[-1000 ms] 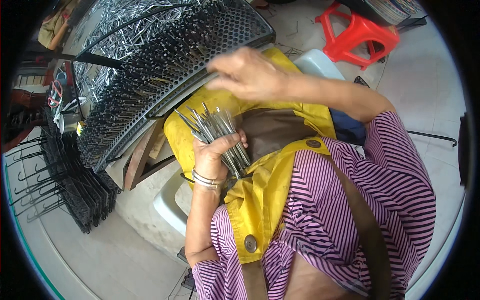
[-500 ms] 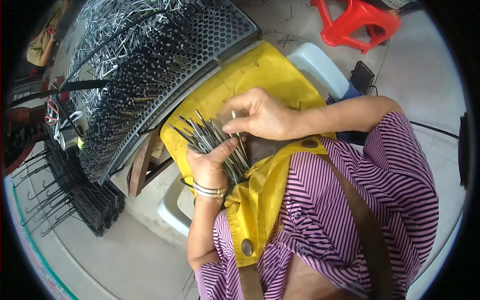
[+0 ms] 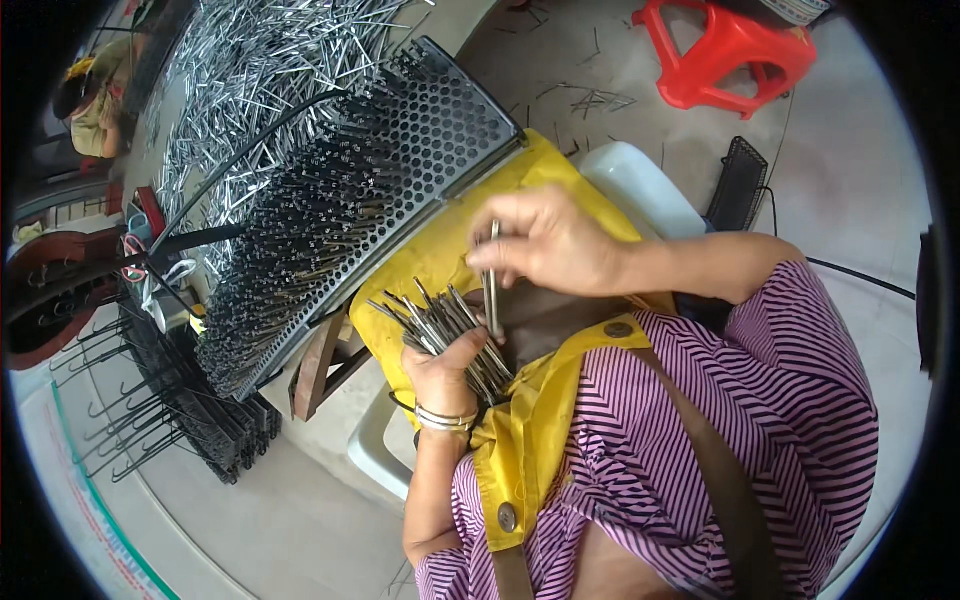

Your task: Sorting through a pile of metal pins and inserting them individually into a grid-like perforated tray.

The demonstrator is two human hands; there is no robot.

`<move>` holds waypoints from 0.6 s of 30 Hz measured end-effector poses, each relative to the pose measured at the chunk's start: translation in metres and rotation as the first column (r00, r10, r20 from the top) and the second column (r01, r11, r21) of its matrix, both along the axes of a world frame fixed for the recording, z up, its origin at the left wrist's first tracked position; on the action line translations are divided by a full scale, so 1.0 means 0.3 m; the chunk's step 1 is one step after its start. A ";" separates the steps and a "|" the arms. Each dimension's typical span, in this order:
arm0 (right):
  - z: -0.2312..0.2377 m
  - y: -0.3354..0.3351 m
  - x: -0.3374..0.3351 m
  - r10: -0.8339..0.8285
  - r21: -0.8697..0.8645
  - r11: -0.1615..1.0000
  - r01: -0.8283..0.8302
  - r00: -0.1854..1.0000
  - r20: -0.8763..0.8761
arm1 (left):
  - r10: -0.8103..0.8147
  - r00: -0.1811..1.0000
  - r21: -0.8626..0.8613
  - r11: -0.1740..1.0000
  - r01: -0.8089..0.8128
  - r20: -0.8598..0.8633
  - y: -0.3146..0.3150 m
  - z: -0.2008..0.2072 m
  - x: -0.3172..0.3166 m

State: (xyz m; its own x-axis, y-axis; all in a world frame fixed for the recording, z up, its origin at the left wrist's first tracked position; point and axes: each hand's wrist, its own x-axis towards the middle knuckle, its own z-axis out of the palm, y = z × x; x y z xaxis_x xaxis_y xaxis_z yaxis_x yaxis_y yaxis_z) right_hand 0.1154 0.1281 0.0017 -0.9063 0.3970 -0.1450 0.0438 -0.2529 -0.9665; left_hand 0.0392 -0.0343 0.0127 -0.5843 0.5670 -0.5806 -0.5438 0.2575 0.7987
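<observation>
My left hand (image 3: 445, 375) is wrapped round a bundle of thin metal rods (image 3: 442, 325), resting over the yellow apron (image 3: 395, 265) on my lap. Just right of the bundle, my right hand (image 3: 550, 240) pinches a few more rods (image 3: 492, 285), held nearly upright; its fingers are somewhat blurred, so I cannot tell exactly how many. Beyond both hands stands a tilted black perforated rack (image 3: 440, 105), many of its holes filled with dark-tipped rods (image 3: 310, 220). The rack's holes toward the far right end are bare.
A heap of loose silver rods (image 3: 260, 90) lies behind the rack. Black hooked wire racks (image 3: 190, 410) are at the left. A red stool (image 3: 730, 60) stands far right, near a black mesh tray (image 3: 738, 185). Another person (image 3: 100, 115) sits at the far left.
My right hand has lifted away from the bundle, with rods now visible between its fingers. My left hand still grips the bundle. The whole view has shifted slightly.
</observation>
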 end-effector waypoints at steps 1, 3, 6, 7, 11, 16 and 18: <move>0.020 0.031 -0.006 -0.043 0.010 0.999 0.044 0.997 -0.066 | 0.001 1.000 0.000 1.000 -0.001 -0.009 -0.001 0.007 0.004; 0.035 0.102 -0.022 -0.132 0.046 0.988 0.144 0.972 -0.195 | 0.001 0.998 0.100 0.995 -0.008 0.064 0.004 0.002 0.004; 0.064 0.176 -0.058 -0.251 0.137 0.945 0.296 0.928 -0.274 | -0.087 0.994 0.151 0.986 0.076 0.065 0.001 -0.005 -0.011; 0.070 0.194 -0.074 -0.252 0.140 0.944 0.299 0.928 -0.275 | -0.089 0.994 0.155 0.985 0.079 0.063 0.002 -0.008 -0.017; 0.063 0.261 -0.160 -0.301 0.380 0.799 0.467 0.856 -0.421 | -0.216 0.975 0.258 0.946 0.195 0.052 0.026 -0.017 -0.023; 0.027 0.311 -0.290 -0.233 0.527 0.544 0.653 0.721 -0.653 | -0.245 0.968 0.285 0.933 0.219 0.057 0.027 -0.044 -0.012; 0.015 0.311 -0.319 -0.228 0.540 0.532 0.653 0.724 -0.651 | -0.231 0.970 0.299 0.934 0.198 0.078 0.020 -0.049 -0.013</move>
State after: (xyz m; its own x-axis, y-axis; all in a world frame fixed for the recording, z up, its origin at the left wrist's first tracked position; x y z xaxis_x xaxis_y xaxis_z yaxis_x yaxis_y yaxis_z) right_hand 0.0196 0.2216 0.0062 -0.4292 0.5362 0.7268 -0.3489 0.6438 -0.6810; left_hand 0.0354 -0.0281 -0.0019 -0.3721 0.8233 -0.4285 -0.5899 0.1466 0.7940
